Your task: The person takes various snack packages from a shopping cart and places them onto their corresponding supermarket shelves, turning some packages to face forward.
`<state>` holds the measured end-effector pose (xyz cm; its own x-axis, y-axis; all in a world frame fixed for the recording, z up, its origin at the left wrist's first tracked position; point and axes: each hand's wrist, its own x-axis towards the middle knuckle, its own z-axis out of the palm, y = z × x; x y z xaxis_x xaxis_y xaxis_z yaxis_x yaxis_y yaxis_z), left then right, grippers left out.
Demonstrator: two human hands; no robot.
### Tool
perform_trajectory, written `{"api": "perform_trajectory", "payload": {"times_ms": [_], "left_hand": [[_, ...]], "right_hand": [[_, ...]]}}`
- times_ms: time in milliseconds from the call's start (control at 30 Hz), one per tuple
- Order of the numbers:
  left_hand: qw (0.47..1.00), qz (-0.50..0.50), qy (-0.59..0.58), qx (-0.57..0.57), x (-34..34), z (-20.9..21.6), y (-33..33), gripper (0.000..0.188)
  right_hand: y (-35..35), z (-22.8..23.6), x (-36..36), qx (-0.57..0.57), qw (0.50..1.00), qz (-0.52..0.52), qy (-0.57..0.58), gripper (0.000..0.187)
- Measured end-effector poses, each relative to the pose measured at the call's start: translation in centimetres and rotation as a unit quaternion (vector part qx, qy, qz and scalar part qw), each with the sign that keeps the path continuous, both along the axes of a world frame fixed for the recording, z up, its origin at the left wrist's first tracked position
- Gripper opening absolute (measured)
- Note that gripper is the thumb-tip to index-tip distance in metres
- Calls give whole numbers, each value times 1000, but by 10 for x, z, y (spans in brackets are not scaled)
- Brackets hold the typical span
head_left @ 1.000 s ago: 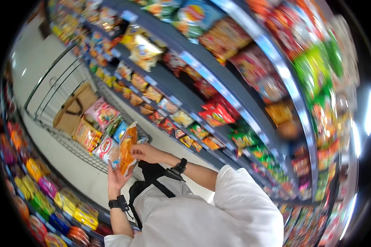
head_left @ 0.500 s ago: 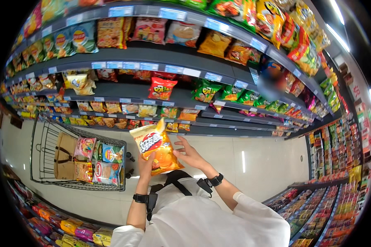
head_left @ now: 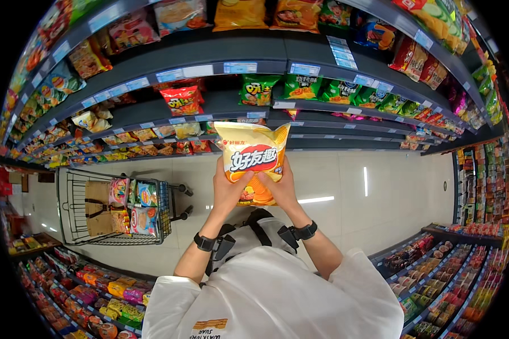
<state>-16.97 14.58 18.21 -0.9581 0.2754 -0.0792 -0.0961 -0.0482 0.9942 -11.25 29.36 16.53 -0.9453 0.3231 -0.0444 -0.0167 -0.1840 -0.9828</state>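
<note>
In a snack aisle, before dark shelving (head_left: 300, 48): two hands raise one bag of crisps.

The shelving runs across the upper view in several tiers, stocked with packets in red, green and yellow. Below it lies a pale tiled floor (head_left: 379, 192), and at the left stands a wire shopping cart (head_left: 73, 209) loaded with a cardboard box and several snack packets. The yellow-orange crisp bag (head_left: 253, 161) is held upright at the centre, level with the lower shelf tiers and apart from them. The left hand (head_left: 229, 189) grips its lower left edge, fingers wrapped closed on the bag; the right hand (head_left: 281, 191) clasps the lower right edge likewise. Each wrist carries a black band.
</note>
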Motion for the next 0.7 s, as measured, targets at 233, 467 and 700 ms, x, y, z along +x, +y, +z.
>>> {"api": "perform_trajectory", "payload": {"times_ms": [233, 467, 700], "left_hand": [[998, -28, -21, -54, -2, -12, 48, 57], [949, -214, -199, 114, -29, 17, 30, 64], [948, -222, -183, 137, -62, 7, 12, 48]], "right_hand": [[40, -16, 8, -44, 996, -62, -36, 56], [79, -11, 32, -367, 924, -87, -56, 58], [64, 75, 32, -754, 597, 92, 259, 69]]}}
